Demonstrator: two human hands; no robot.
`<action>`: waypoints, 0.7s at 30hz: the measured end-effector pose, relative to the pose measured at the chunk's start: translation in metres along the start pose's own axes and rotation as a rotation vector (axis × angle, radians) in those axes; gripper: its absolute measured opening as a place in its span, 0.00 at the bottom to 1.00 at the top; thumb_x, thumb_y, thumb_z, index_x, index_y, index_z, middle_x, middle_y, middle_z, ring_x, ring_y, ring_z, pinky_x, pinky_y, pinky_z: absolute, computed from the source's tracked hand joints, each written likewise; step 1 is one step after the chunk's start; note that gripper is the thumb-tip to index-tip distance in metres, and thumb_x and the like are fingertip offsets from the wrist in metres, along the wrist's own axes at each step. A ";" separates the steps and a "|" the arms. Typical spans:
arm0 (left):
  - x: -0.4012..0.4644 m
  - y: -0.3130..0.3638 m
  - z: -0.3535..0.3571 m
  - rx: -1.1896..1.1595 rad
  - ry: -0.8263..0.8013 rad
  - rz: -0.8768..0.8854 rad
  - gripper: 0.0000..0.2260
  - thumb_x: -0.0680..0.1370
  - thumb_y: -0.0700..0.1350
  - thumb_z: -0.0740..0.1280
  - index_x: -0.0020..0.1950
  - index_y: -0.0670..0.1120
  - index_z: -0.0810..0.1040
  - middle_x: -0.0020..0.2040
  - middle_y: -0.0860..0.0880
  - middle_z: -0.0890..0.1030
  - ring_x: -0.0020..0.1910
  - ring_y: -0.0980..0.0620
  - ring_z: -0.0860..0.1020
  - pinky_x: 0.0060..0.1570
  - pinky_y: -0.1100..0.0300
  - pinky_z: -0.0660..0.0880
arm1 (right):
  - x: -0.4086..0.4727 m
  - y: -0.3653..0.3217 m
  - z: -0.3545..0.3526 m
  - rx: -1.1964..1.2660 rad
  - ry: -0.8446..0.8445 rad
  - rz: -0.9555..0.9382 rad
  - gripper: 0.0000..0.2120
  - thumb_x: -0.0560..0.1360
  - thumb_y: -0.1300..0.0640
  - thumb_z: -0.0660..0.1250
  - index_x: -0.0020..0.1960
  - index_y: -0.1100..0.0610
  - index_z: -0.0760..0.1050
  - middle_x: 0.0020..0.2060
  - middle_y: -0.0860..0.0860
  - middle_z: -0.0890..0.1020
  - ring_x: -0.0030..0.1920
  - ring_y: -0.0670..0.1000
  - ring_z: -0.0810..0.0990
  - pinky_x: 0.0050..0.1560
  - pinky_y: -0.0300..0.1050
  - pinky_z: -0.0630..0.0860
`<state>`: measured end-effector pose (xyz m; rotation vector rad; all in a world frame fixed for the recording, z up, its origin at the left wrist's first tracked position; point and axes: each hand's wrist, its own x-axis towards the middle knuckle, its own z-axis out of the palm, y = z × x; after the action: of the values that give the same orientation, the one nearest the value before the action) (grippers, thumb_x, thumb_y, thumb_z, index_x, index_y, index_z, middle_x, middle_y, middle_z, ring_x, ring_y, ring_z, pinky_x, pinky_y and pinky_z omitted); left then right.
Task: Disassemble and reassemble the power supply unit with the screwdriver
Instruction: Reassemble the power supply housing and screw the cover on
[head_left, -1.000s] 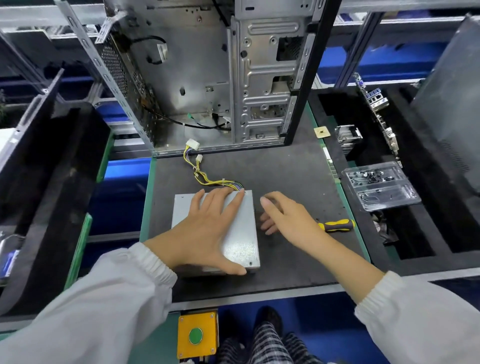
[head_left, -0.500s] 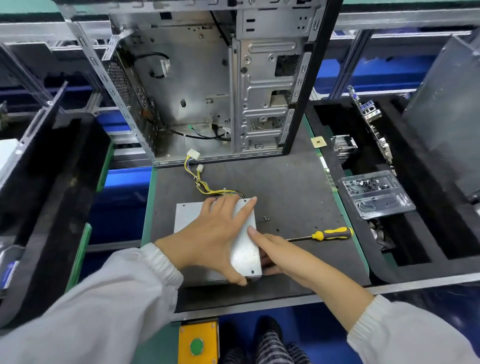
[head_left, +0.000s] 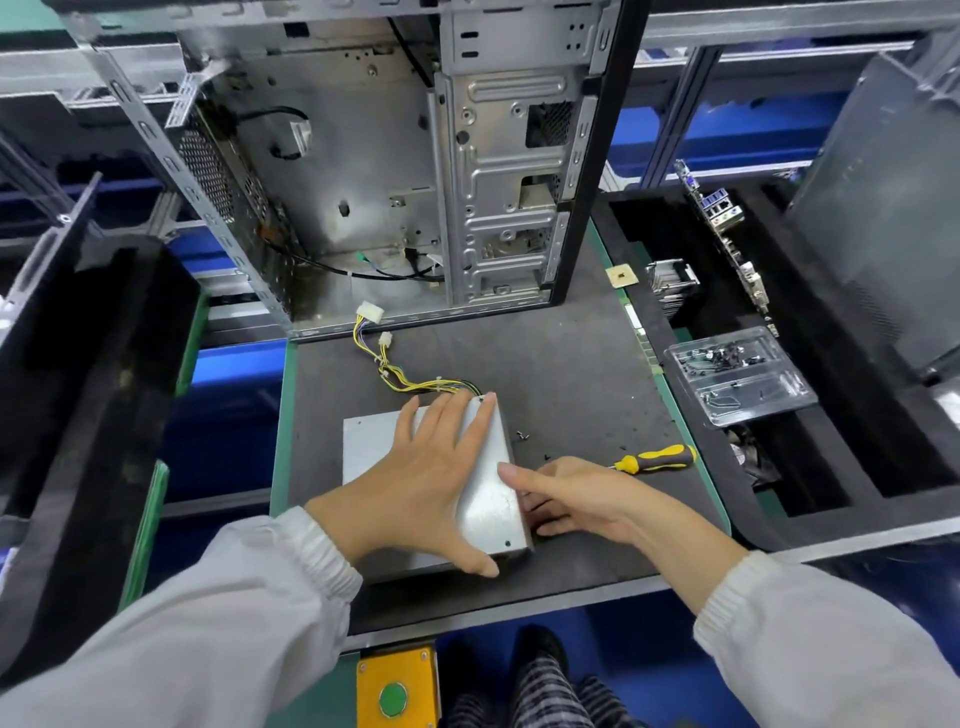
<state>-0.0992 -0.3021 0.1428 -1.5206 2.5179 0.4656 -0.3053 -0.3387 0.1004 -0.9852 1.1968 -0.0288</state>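
A: Left grip (head_left: 415, 483) spread flat on top of the power supply unit (head_left: 488, 499), fingers straight, thumb hooked over the near edge. Pressing down, not clasping.

B: And the right grip (head_left: 576, 499)?

A: Tucked against the unit's right side, thumb laid on the top edge, fingers curled in along the side wall. Probably pinching the cover's lip, though the fingertips sit in shadow, so hard to be sure.

B: Location of the unit?

A: Lying on the dark mat of the bench (head_left: 571, 374), near the front edge, long axis running away from the body. Yellow wire bundle (head_left: 410, 382) trailing from the far end toward the open computer case (head_left: 395, 171).

B: Screwdriver?

A: Screwdriver (head_left: 655, 459) lying free on the mat, just right of the right grip, handle pointing right, tip toward the unit. Much closer to the right than the left. A few loose screws (head_left: 523, 435) between it and the unit.

B: So the next reach?

A: Likely short and rightward for the right, with the left bracing the unit.
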 end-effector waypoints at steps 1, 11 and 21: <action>0.002 0.000 0.000 0.001 -0.018 -0.010 0.68 0.58 0.79 0.66 0.77 0.44 0.29 0.76 0.47 0.41 0.76 0.48 0.39 0.74 0.38 0.40 | 0.000 -0.002 -0.002 -0.017 0.002 0.001 0.46 0.51 0.28 0.75 0.55 0.61 0.78 0.49 0.55 0.83 0.51 0.51 0.81 0.44 0.42 0.78; 0.008 0.005 -0.002 0.064 -0.142 -0.061 0.69 0.58 0.79 0.65 0.75 0.43 0.26 0.76 0.43 0.29 0.76 0.44 0.30 0.72 0.36 0.33 | -0.036 -0.038 -0.025 -0.532 0.132 -0.114 0.34 0.58 0.29 0.71 0.37 0.62 0.75 0.27 0.55 0.83 0.30 0.51 0.84 0.27 0.36 0.76; 0.011 0.006 0.002 0.058 -0.159 -0.054 0.70 0.56 0.81 0.63 0.74 0.43 0.23 0.73 0.43 0.22 0.73 0.44 0.24 0.71 0.40 0.30 | -0.006 -0.015 0.004 -0.195 -0.043 -0.133 0.26 0.67 0.34 0.70 0.48 0.55 0.69 0.37 0.54 0.84 0.34 0.53 0.84 0.25 0.38 0.73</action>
<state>-0.1093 -0.3079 0.1390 -1.4648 2.3439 0.4803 -0.2977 -0.3427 0.1150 -1.2299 1.1078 0.0033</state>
